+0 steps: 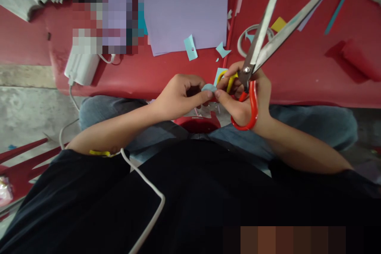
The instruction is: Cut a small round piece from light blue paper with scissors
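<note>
My left hand (181,94) pinches a small light blue paper piece (208,87) with a rounded edge, between thumb and fingers. The thumb and fingertips of my right hand (238,99) meet that piece at its right end. A pair of scissors (246,70) with one red and one yellow handle hangs on my right hand. The red loop goes round the thumb, and fingers are by the yellow loop. Its long blades are spread apart and point up and to the right. Another light blue paper scrap (220,75) lies just behind the fingers.
Large purple sheets (187,4) lie on the red table (303,71). Around them are light blue scraps (190,47), a white ring-shaped roll (242,41) and a yellow piece (279,24). A white power bank (81,65) with a cable sits left, near the table's front edge.
</note>
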### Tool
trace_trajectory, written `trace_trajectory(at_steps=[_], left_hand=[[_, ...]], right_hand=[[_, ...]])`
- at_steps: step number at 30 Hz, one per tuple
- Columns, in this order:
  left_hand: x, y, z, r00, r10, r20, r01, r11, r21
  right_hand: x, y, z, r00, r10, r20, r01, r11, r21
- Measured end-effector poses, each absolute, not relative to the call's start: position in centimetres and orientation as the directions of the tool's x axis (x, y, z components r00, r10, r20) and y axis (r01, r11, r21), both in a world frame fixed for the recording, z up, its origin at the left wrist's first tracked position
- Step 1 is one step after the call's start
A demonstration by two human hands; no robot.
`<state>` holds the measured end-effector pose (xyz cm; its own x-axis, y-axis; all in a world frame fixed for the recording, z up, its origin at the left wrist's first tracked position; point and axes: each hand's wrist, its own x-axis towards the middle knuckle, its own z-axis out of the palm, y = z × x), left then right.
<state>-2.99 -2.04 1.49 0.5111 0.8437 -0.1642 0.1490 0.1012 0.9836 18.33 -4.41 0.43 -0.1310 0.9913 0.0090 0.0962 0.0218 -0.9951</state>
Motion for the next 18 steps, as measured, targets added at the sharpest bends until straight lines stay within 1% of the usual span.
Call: trace_trajectory(at_steps=[5,11,14,18], left_hand=[[-2.7,-2.2,1.2,0.402,0.907,-0.123,0.092,0.094,0.991],[-2.6,-2.1,1.9,0.221,0.974,-0.044,0.051,0.033,0.998],[-2.6,-2.2,2.2,0.165,0.986,-0.016,0.055,0.007,0.998],[-2.5,-2.6,2.4,0.153,0.988,0.004,0.025,-0.008,1.0]], right_hand=[[18.8,-4.6,0.8,-0.163,0.985,-0.049,0.144,-0.026,-0.989],[19.8,-6.2,0.0,-0.407,0.91,-0.078,0.08,-0.05,-0.996],[19.6,-7.1,-0.5,-0.467,0.88,-0.084,0.095,-0.045,-0.994],[19.0,-7.3,-0.1,-0.53,0.841,-0.111,0.095,-0.071,-0.993]])
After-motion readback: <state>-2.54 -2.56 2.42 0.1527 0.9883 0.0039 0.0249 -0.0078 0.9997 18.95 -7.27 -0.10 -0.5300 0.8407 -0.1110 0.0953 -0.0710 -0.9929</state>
